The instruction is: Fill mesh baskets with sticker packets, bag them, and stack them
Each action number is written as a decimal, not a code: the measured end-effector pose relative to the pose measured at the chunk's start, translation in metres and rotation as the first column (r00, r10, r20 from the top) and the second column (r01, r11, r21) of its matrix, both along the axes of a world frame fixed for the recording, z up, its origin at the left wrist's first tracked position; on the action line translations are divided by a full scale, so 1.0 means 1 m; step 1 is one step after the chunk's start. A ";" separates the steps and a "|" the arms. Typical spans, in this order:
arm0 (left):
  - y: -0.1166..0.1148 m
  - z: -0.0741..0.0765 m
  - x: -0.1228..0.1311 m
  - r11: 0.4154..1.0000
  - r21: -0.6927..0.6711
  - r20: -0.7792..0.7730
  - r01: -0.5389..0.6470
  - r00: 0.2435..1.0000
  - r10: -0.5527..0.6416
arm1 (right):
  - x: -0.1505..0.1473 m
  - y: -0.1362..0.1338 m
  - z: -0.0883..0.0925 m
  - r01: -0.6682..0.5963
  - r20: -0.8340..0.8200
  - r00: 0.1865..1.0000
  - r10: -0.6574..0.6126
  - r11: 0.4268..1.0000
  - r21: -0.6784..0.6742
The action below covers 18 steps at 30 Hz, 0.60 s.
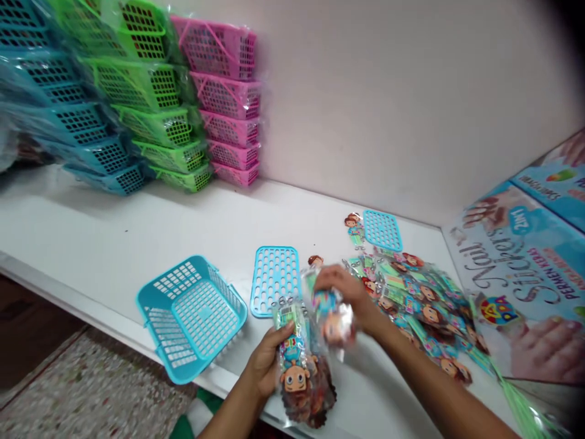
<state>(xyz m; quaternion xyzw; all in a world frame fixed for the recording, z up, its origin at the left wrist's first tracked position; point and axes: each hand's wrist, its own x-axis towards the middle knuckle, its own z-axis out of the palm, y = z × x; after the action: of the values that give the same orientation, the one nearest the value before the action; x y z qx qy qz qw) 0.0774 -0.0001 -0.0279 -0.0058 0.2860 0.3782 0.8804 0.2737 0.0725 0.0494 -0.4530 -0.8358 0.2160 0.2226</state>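
Note:
My left hand is closed on a stack of clear plastic packets, each printed with a cartoon child's head, near the table's front edge. To its right, my right hand grips another such packet, slightly blurred. The packet hangs beside the stack. Under and behind the hands lies a flat blue perforated lid. A blue plastic basket stands at the left, with nothing in it. Right of my right hand spreads a pile of similar packets.
Stacks of wrapped blue baskets, green baskets and pink baskets stand at the back left. A second blue lid lies near the wall. Printed cartons stand at the right. Green strips lie at the lower right.

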 end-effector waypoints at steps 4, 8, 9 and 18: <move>-0.007 0.005 0.009 0.999 0.046 0.114 -0.011 0.993 0.006 | -0.019 -0.066 -0.004 -0.275 0.063 0.960 0.271 0.959 0.063; -0.017 0.003 0.016 1.000 -0.002 0.199 0.006 0.980 -0.005 | -0.018 -0.081 -0.004 -0.272 0.084 0.959 0.270 0.962 0.004; -0.019 0.002 0.017 1.000 -0.016 0.193 0.010 0.981 -0.007 | -0.015 -0.078 -0.002 -0.307 0.034 0.951 0.309 0.951 -0.044; -0.017 -0.014 0.009 0.988 -0.108 -0.025 0.107 0.994 -0.110 | 0.071 0.095 -0.028 0.654 0.399 0.695 -0.598 0.757 -0.006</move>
<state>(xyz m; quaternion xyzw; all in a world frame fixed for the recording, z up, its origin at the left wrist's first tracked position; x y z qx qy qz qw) 0.0866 -0.0172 -0.0422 -0.0315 0.3192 0.3139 0.8936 0.3445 0.1676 0.0214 -0.7581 -0.6390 0.0979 0.0856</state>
